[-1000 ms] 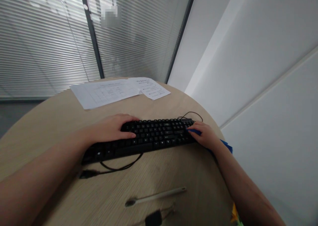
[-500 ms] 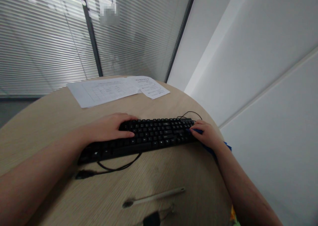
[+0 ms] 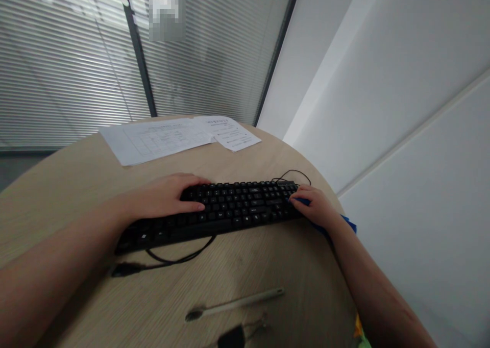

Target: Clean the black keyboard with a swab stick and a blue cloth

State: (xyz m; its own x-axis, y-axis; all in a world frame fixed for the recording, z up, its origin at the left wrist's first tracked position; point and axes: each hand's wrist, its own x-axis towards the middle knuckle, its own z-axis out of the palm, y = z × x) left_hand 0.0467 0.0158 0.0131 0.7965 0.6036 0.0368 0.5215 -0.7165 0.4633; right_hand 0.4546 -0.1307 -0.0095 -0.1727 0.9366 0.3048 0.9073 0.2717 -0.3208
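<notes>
A black computer keyboard (image 3: 245, 210) lies slightly slanted on the round wooden table. Across its left part rests my left hand (image 3: 164, 197), thumb on the keys and fingers reaching over the far edge, gripping it. At the keyboard's right end, my right hand (image 3: 316, 205) is closed on a blue cloth (image 3: 349, 224). A bit of blue shows at the fingertips, over the right-hand keys, and more of the cloth sticks out beyond the wrist. The keyboard's black cable (image 3: 184, 259) loops out at the near side, ending in a plug.
Nearer me lie a thin light-handled brush (image 3: 237, 303) with dark bristles and a blurred small black object (image 3: 231, 337). Printed papers (image 3: 161, 141) lie at the far side of the table (image 3: 268, 266). A white wall (image 3: 401, 184) borders the right; glass with blinds stands behind.
The view has shifted slightly, so the keyboard and table things sit a little further left. Both hands keep nearly the same places and grips.
</notes>
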